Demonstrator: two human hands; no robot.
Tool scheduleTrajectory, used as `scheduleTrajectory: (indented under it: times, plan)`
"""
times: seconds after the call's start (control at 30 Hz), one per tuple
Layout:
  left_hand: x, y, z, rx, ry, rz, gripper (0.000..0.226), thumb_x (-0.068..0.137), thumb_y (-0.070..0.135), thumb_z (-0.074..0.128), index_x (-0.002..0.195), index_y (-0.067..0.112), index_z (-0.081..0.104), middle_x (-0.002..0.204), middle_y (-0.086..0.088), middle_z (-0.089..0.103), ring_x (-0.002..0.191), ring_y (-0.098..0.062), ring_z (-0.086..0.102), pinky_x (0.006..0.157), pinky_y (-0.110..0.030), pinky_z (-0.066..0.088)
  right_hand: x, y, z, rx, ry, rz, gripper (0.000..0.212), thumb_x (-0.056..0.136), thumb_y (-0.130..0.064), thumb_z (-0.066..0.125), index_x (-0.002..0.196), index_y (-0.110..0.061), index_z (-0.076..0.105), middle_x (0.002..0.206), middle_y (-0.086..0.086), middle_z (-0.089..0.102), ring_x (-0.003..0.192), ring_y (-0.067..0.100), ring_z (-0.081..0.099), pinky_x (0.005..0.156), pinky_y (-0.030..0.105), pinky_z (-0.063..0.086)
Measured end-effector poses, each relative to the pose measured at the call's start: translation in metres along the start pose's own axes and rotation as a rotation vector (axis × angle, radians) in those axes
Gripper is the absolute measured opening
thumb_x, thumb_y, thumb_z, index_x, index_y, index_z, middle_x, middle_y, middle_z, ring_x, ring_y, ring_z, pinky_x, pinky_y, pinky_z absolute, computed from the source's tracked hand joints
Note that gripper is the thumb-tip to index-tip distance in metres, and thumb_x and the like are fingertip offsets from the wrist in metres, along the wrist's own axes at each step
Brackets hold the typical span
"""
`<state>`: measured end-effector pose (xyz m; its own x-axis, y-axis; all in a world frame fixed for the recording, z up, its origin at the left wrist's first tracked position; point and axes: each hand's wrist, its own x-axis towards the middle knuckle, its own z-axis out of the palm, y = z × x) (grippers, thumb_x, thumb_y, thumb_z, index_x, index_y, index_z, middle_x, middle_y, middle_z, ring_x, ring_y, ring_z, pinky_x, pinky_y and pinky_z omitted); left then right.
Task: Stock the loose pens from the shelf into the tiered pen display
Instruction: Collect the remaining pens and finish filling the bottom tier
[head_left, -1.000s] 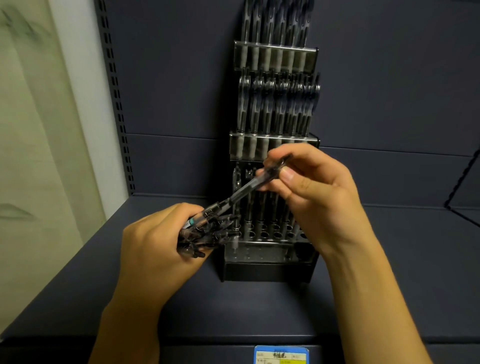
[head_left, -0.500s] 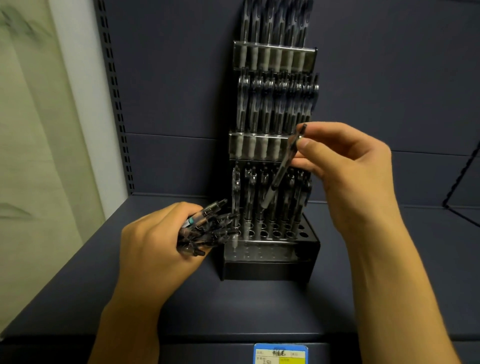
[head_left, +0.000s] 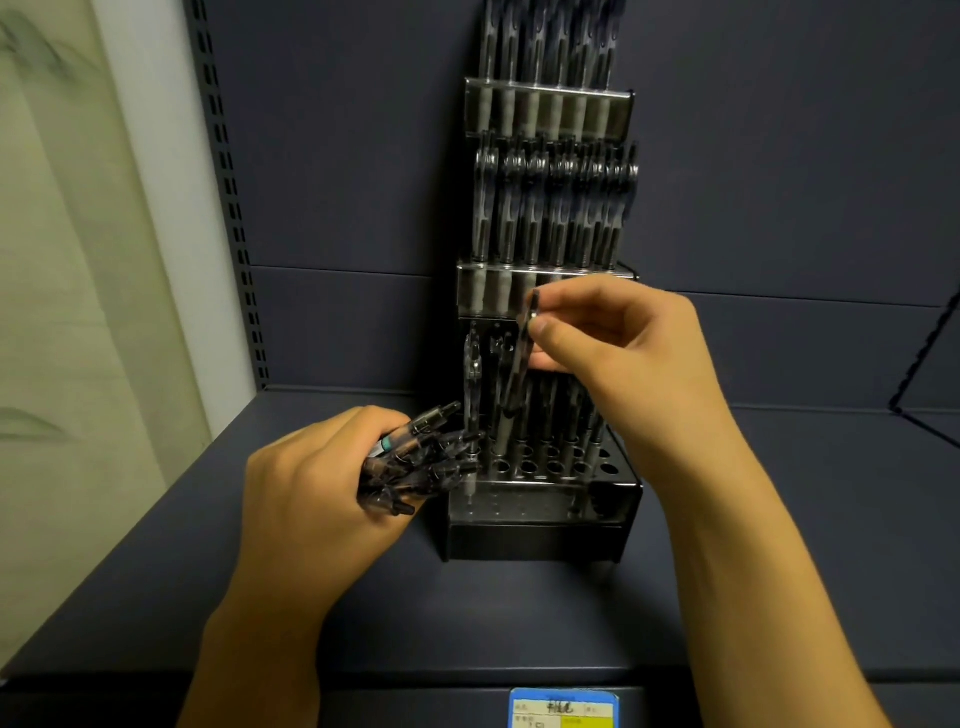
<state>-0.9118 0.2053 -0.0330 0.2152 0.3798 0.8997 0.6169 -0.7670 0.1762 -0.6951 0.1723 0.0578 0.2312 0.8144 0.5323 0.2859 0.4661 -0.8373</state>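
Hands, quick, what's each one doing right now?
Left hand: gripping a bundle of pens.
Right hand: pinching a single pen above the display.

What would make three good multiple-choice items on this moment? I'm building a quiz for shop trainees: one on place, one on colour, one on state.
1. Where is the left hand?
A. Left of the pen display
B. Above it
C. Behind it

2. What colour is the shelf?
A. White
B. Dark blue-grey
C. Red

3. What is the right hand doing?
A. Lying flat
B. Pinching a single pen
C. Hanging empty

Key: 1 A, it holds a bundle of pens beside the display's base; 2 B, the bare surface shows it; 3 B, thumb and fingers grip the pen's top.
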Motion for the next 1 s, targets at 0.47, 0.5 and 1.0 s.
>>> scheduleTrajectory:
  times: [0.47,0.5,1.0]
  plan:
    - [0.0,-0.001,0.0,-0.015,-0.005,0.008,0.006,0.076,0.01,0.075,0.079,0.013,0.07,0.064,0.005,0.056,0.053,-0.018,0.052,0.048,-0.041,0.046,-0.013,0.002,0.008,-0.444,-0.035,0.031,0.01,0.086,-0.02,0.079,0.092,-0.028,0.079,0.07,-0.013,0.075,0.073,-0.001,0.072,0.08,0.018,0.059]
    - [0.0,0.0,0.0,-0.016,-0.003,0.01,0.006,0.077,0.01,0.075,0.079,0.013,0.07,0.064,0.005,0.056,0.053,-0.018,0.051,0.048,-0.041,0.045,-0.013,0.001,0.009,-0.471,-0.037,0.027,0.011,0.086,-0.021,0.079,0.094,-0.029,0.08,0.069,-0.016,0.074,0.072,-0.003,0.071,0.077,0.012,0.057]
    - [-0.001,0.001,0.001,0.017,0.001,0.021,0.006,0.077,0.016,0.075,0.081,0.015,0.072,0.067,0.005,0.061,0.055,-0.018,0.056,0.048,-0.039,0.046,-0.033,-0.012,0.011,-0.256,-0.383,-0.107,0.012,0.084,-0.025,0.082,0.095,-0.018,0.082,0.082,-0.005,0.078,0.081,0.01,0.075,0.077,0.029,0.061]
